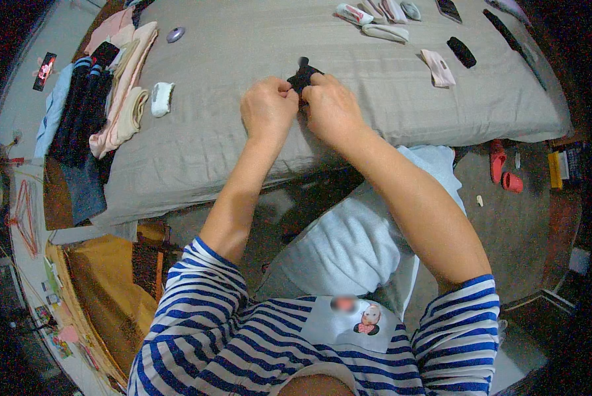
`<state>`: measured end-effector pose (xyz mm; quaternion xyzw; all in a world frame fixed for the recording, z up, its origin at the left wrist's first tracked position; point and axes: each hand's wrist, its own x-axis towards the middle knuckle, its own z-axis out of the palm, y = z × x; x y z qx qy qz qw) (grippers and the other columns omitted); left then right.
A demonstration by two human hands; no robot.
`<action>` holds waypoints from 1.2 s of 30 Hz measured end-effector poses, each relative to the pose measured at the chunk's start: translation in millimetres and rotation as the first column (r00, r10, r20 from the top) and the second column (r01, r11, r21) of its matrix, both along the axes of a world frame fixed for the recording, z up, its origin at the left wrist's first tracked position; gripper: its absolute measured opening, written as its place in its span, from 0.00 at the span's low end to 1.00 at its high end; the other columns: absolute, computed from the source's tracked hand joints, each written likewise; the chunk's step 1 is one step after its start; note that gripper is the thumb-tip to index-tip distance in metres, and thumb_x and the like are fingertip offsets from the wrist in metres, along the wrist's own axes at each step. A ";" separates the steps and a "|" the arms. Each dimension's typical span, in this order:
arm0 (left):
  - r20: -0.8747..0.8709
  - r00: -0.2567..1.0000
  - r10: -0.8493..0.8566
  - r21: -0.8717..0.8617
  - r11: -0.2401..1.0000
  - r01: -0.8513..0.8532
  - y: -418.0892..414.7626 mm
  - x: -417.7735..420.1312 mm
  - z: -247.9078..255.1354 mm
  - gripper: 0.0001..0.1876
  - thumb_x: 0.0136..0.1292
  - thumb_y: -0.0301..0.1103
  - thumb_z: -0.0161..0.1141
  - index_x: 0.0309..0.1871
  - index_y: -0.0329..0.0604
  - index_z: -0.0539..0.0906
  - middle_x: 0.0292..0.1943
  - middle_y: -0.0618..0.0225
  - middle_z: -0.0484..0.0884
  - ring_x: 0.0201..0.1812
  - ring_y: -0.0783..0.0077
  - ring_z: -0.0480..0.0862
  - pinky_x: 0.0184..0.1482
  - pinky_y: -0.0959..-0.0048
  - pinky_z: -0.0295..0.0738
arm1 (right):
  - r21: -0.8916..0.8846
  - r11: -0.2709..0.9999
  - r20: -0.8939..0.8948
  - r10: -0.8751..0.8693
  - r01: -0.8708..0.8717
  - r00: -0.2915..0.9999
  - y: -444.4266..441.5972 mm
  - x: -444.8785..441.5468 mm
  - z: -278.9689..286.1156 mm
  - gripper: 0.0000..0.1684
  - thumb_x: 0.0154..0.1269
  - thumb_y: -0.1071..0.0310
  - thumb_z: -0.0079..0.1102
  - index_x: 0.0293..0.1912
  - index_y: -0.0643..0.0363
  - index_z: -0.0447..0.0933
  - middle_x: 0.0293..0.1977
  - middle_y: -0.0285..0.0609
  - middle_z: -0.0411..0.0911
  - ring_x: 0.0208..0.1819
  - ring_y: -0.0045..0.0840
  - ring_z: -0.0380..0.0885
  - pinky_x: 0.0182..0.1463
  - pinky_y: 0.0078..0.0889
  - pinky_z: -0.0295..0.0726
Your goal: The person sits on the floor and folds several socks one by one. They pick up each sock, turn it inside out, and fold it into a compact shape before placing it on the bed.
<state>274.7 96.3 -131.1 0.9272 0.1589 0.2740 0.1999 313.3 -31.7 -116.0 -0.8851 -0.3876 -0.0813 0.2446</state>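
Observation:
Both of my hands are over the grey bed sheet (pixel 217 119), pinching a small black cloth item (pixel 303 75), probably a sock. My left hand (pixel 270 106) grips its left side between thumb and fingers. On its right side, my right hand (pixel 331 106) has curled fingers closed on the fabric. Part of the cloth is hidden by my fingers, and its upper tip points away from me. To the right lie a folded pink sock (pixel 437 68) and a rolled black fabric bundle (pixel 461 52). Farther back are several pale folded socks (pixel 385 33).
Folded clothes (pixel 123 94) are stacked along the bed's left edge. Near them sit a white wrapped packet (pixel 162 99) and a small lilac oval object (pixel 175 34). A dark phone (pixel 449 11) lies at the back right. Red slippers (pixel 505 168) are on the floor.

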 end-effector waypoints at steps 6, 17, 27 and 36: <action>-0.013 0.977 -0.213 0.112 0.971 0.213 16.6 -1.7 -7.3 0.10 0.56 0.38 0.63 0.34 0.43 0.87 0.30 0.57 0.85 0.33 0.55 0.85 0.38 0.63 0.79 | 0.034 0.999 -0.025 -0.016 0.017 1.000 2.7 3.2 -7.4 0.09 0.52 0.72 0.57 0.32 0.66 0.81 0.40 0.55 0.78 0.47 0.44 0.76 0.50 0.44 0.78; -0.334 0.841 -0.426 -0.300 0.894 0.334 49.1 43.2 7.9 0.12 0.49 0.38 0.69 0.34 0.40 0.85 0.29 0.61 0.86 0.31 0.64 0.85 0.37 0.66 0.78 | -0.019 1.000 0.105 0.027 -0.025 0.994 1.3 4.6 -8.9 0.10 0.53 0.71 0.59 0.35 0.64 0.83 0.44 0.52 0.77 0.49 0.40 0.75 0.51 0.43 0.76; -0.154 0.845 -0.512 -0.538 0.761 0.363 61.7 51.5 -12.3 0.08 0.53 0.32 0.67 0.32 0.38 0.84 0.25 0.67 0.83 0.28 0.76 0.80 0.31 0.75 0.75 | -0.144 0.979 0.021 -0.142 0.144 0.990 12.9 21.4 -10.8 0.12 0.50 0.68 0.63 0.37 0.60 0.82 0.37 0.48 0.80 0.44 0.38 0.78 0.49 0.44 0.72; -0.082 0.806 -0.586 -0.817 0.502 0.283 58.8 37.9 6.3 0.07 0.52 0.28 0.67 0.34 0.39 0.84 0.27 0.71 0.82 0.27 0.82 0.77 0.28 0.81 0.71 | 0.039 0.963 -0.048 -0.265 0.267 0.963 13.5 30.0 -8.4 0.07 0.50 0.64 0.68 0.30 0.55 0.83 0.31 0.47 0.80 0.37 0.40 0.80 0.44 0.44 0.74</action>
